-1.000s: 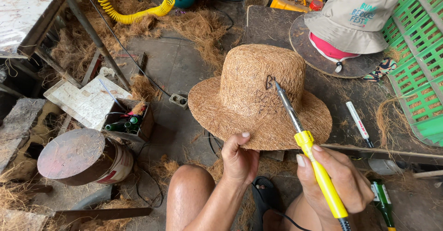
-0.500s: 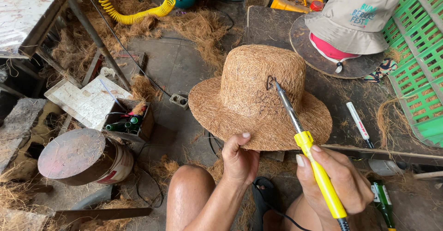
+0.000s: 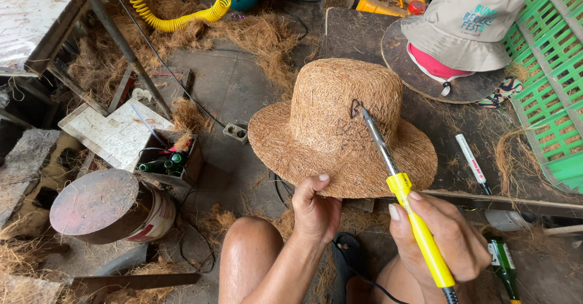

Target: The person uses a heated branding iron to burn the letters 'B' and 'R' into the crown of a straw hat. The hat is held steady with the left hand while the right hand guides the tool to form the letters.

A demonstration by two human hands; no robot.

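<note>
Hat (image 3: 340,128): woven fibre, brim down, over the person's knees, in front of both hands.
Left hand (image 3: 314,210): grip clenched on the near brim, thumb on top.
Right hand (image 3: 446,240): grip clenched round a yellow iron (image 3: 405,194); its metal tip touches the crown by a dark mark.
Box (image 3: 169,159): left on the floor, holding green bottles and red bits.
Bucket (image 3: 112,210): beside it, covered by a round lid.
Crate (image 3: 546,67): green, far right.

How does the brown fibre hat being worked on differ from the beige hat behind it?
The fibre hat is coarse, brown and stiff, with a flat-topped crown; the beige hat is smooth cloth, soft and slouched. The left hand grips the fibre hat's brim; the beige hat sits untouched on a round board. Both have brims.
</note>
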